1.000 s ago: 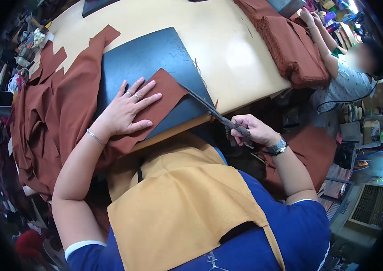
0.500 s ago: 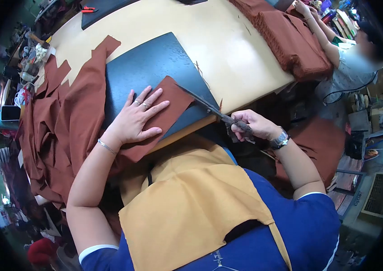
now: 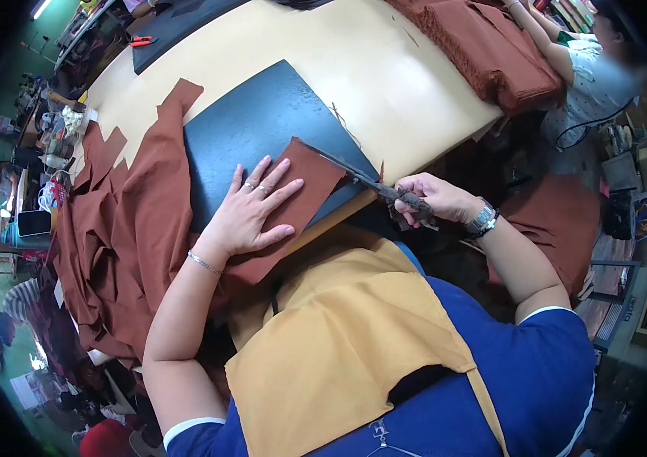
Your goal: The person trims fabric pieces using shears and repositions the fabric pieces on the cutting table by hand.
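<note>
My left hand (image 3: 260, 207) lies flat with fingers spread on a brown cloth piece (image 3: 310, 177), which rests partly on a dark blue board (image 3: 251, 114). My right hand (image 3: 432, 199) is wrapped round the cloth-bound handles of long scissors (image 3: 369, 181). The blades point left and lie along the piece's upper right edge. A thin brown sliver stands up by the scissors. Left of the board, a large heap of brown cloth (image 3: 140, 228) hangs over the table edge.
The pale table (image 3: 415, 99) bears a stack of brown cloth (image 3: 491, 61) at the upper right, beside another person (image 3: 586, 84). A red-handled tool (image 3: 141, 41) lies on a dark board (image 3: 179, 34) at the upper left. More brown cloth (image 3: 552, 228) hangs below right.
The camera view has shifted, moving the whole scene slightly in the frame. Both hands keep nearly the same places on the cloth piece and the scissors.
</note>
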